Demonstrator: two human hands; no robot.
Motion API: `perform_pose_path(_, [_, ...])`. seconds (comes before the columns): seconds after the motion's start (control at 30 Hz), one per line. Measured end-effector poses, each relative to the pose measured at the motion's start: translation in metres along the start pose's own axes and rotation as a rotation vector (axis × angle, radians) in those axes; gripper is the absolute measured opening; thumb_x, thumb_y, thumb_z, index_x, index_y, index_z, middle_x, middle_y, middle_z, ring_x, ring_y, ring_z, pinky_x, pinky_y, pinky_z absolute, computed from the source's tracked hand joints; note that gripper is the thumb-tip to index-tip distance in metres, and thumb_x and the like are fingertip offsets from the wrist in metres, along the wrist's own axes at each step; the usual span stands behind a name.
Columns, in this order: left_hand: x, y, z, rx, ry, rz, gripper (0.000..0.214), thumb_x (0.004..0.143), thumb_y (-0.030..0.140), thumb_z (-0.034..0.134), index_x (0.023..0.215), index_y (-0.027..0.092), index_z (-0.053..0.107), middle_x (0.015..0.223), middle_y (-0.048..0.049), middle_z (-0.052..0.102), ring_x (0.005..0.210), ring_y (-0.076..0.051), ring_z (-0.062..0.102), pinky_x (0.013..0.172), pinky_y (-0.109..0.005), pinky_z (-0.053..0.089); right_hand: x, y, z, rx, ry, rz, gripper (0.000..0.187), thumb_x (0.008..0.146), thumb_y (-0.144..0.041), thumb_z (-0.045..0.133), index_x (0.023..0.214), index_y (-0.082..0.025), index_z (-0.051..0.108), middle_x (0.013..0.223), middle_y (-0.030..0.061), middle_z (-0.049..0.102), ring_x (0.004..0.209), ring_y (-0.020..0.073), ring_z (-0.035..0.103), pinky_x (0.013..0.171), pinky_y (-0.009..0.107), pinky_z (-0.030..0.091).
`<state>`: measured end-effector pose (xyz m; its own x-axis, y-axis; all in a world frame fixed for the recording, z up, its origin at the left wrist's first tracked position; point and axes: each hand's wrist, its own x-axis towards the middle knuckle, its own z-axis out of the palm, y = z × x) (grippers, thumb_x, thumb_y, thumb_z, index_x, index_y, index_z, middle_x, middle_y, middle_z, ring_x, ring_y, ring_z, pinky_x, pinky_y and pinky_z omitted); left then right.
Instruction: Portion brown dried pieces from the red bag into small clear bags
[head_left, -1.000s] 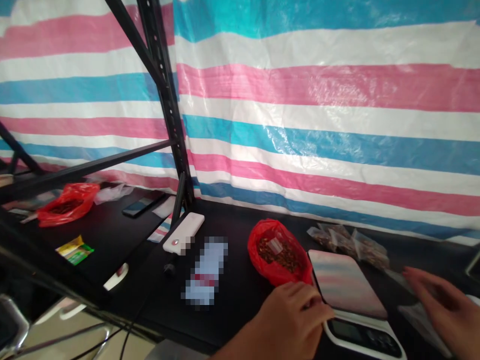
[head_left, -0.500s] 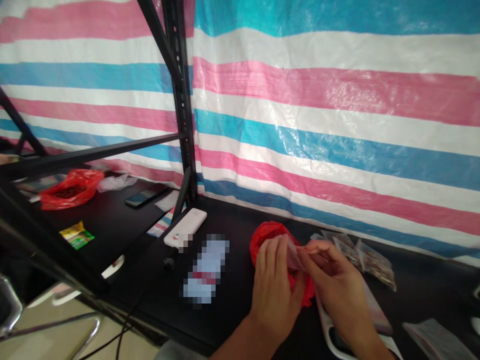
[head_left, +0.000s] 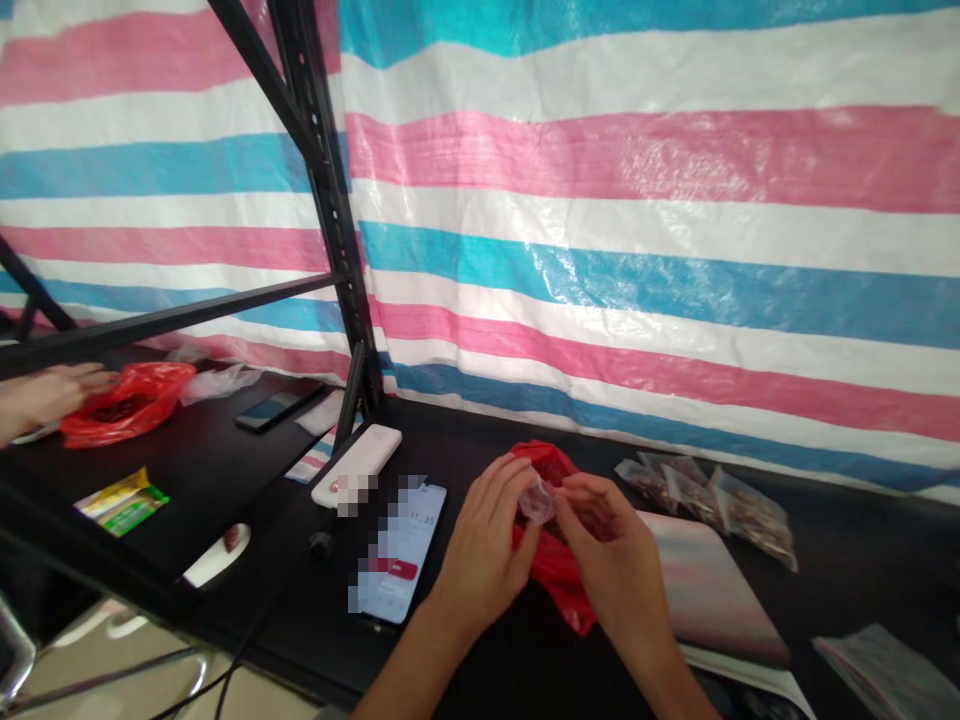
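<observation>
A small clear plastic bag (head_left: 536, 500) is held between my two hands, its mouth opened into a round shape. My left hand (head_left: 480, 535) curls around the left side of the bag, thumb below it. At the other side, the fingers of my right hand (head_left: 611, 545) pinch its rim. Directly beneath lies a crumpled red plastic bag (head_left: 571, 595), its contents mostly hidden by my hands. Several filled clear bags (head_left: 754, 515) with small brownish pieces rest behind my right hand. A flat pinkish item (head_left: 716, 585) lies beside my right wrist.
Left of my hands are a lit phone (head_left: 409, 560), a white power bank (head_left: 360, 465) and a cable. Flat clear bags (head_left: 885, 665) lie at right. Past a black metal frame (head_left: 330, 210), another person's hand (head_left: 56, 395) is by a second red bag (head_left: 127, 405).
The small bag's mouth has gone from flattened to rounded open, and my hands have shifted slightly left in view. Another person's hand has appeared at far left. The view has shifted slightly.
</observation>
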<state>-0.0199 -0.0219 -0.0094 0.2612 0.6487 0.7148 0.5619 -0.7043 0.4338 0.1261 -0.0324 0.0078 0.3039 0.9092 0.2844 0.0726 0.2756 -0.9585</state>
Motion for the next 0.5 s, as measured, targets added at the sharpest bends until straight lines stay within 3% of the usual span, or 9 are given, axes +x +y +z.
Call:
perform_pose_path(0.1, [0.0, -0.001, -0.007, -0.059, -0.046, 0.005, 0.039, 0.094, 0.02, 0.058, 0.131, 0.022, 0.049, 0.143, -0.0116, 0.058, 0.141, -0.026, 0.047, 0.116, -0.049, 0.043, -0.004, 0.001, -0.003, 0.018, -0.014, 0.0, 0.036, 0.071, -0.049, 0.082, 0.091, -0.024, 0.067, 0.081, 0.0029, 0.073, 0.075, 0.0207, 0.072, 0.07, 0.032, 0.062])
perform_pose_path(0.3, [-0.001, -0.003, -0.007, -0.158, -0.102, -0.052, 0.051, 0.093, 0.018, 0.057, 0.143, 0.024, 0.046, 0.138, -0.0112, 0.059, 0.134, -0.025, 0.052, 0.113, -0.045, 0.046, -0.008, 0.006, -0.011, -0.009, -0.025, -0.027, 0.033, 0.074, -0.048, 0.08, 0.091, -0.024, 0.066, 0.082, 0.0029, 0.073, 0.077, 0.0216, 0.072, 0.071, 0.033, 0.061])
perform_pose_path(0.4, [0.002, -0.004, -0.005, -0.175, 0.02, -0.083, 0.042, 0.094, 0.019, 0.055, 0.135, 0.024, 0.053, 0.13, -0.0107, 0.061, 0.127, -0.024, 0.055, 0.109, -0.042, 0.048, 0.003, 0.014, -0.015, -0.191, -0.079, -0.075, 0.027, 0.085, -0.047, 0.069, 0.098, -0.024, 0.068, 0.092, 0.0065, 0.074, 0.085, 0.025, 0.071, 0.077, 0.039, 0.058])
perform_pose_path(0.5, [0.006, 0.0, -0.008, -0.14, 0.275, -0.237, 0.031, 0.096, 0.022, 0.05, 0.126, 0.021, 0.055, 0.118, -0.0104, 0.063, 0.112, -0.023, 0.062, 0.098, -0.039, 0.052, 0.019, 0.024, -0.015, -0.631, -0.108, -0.159, 0.024, 0.088, -0.037, 0.064, 0.105, -0.02, 0.071, 0.105, 0.0111, 0.075, 0.097, 0.0307, 0.067, 0.089, 0.047, 0.05])
